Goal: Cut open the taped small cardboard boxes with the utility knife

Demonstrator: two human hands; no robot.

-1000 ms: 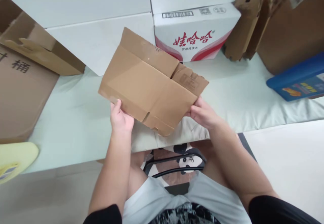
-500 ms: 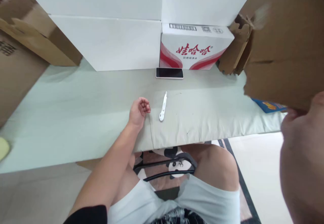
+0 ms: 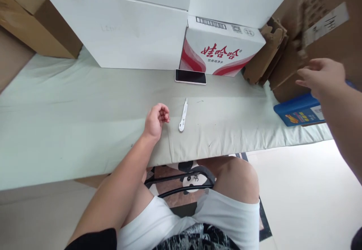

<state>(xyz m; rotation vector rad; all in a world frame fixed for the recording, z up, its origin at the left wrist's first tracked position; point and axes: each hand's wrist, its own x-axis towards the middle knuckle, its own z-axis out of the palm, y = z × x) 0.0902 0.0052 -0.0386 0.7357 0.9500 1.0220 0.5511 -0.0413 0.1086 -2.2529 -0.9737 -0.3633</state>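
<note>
My left hand point(image 3: 157, 121) rests on the cloth-covered table point(image 3: 135, 91), fingers loosely curled in and nothing in them. Just to its right lies a white utility knife point(image 3: 183, 115), apart from the fingertips. Out at the right, my right hand point(image 3: 324, 74) is in the air in front of a large brown cardboard box point(image 3: 291, 74), its fingers partly stretched and holding nothing. Below that hand is a blue package point(image 3: 299, 110) with a yellow picture on its front, partly covered by my forearm. The folded cardboard held earlier cannot be made out separately.
A black-screened phone point(image 3: 190, 77) lies against a white carton with red lettering point(image 3: 220, 48). Large white boxes point(image 3: 135, 31) line the back. Flattened cardboard point(image 3: 263, 59) stands beside the carton, and a brown box point(image 3: 53, 31) is at the left.
The folded cardboard was in both hands, then my right hand carried it off to the right and let it go. My left hand moved down beside the knife, its fingers curled.
</note>
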